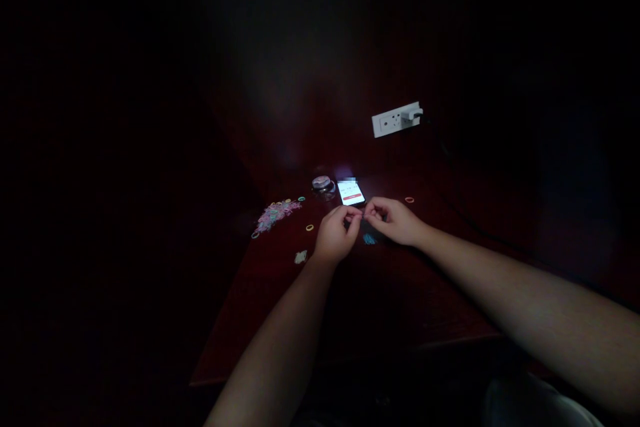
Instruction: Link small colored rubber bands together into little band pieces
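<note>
My left hand (339, 232) and my right hand (394, 219) meet fingertip to fingertip just in front of a lit phone (352, 192). Both are closed in a pinch, and what lies between the fingertips is too small and dark to make out. Below them on the dark red table (380, 307) is a small cluster of blue bands (369, 239). Left of my left wrist lies a pale yellowish cluster of bands (301, 257). A single yellow elastic band (309, 227) rests nearby, and an orange-red band (409, 200) lies beyond my right hand.
A heap of small multicoloured elastic bands (277, 215) spreads near the table's left edge. Beside the phone stands a clear lidded jar (323, 185). On the wall, a white socket panel (395, 121) holds a plug with a dark cable. The surroundings are very dark.
</note>
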### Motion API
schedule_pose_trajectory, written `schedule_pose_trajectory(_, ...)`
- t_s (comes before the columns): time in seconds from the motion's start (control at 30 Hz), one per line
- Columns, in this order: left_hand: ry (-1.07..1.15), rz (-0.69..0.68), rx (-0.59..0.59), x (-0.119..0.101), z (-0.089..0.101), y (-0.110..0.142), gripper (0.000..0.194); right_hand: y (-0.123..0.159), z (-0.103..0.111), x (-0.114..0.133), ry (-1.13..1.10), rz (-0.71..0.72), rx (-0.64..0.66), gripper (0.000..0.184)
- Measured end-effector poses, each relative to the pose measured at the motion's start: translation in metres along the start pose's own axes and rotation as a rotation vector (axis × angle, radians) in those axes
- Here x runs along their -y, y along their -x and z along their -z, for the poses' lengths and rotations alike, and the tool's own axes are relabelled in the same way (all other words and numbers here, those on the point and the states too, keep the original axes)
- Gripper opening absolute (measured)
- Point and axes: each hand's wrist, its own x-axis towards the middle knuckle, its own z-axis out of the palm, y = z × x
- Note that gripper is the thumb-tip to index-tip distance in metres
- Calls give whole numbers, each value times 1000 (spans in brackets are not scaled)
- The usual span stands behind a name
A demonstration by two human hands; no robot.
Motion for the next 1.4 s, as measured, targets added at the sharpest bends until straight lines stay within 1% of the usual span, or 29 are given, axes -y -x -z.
schedule_pose_trajectory(0.27,39,-24,-15,2,1,1,13,0,1,-6,-17,-4,0,10)
schedule_pose_trajectory(0.37,66,-30,-9,3,-1,2,13,0,2,-7,-23,-13,-3,12)
schedule_pose_trajectory(0.53,51,3,8,5,-5,3,7,0,0,-9,-38,-32,22,19)
schedule_pose_trajectory(0.63,51,3,6,6,-5,3,8,0,0,-12,-39,-25,35,19)
schedule_pose_trajectory(1.0,38,18,-3,6,-1,3,10,-1,5,-15,82,6,37,14)
schedule_pose_trajectory(1.17,41,20,-22,8,-1,3,9,-1,3,-15,14,1,10,8)
schedule_pose_trajectory(1.3,36,26,-34,8,-2,3,8,0,2,-14,-50,-3,10,17)
schedule_pose_trajectory(1.4,34,31,-26,8,-2,3,8,0,2,-12,-51,12,23,16)
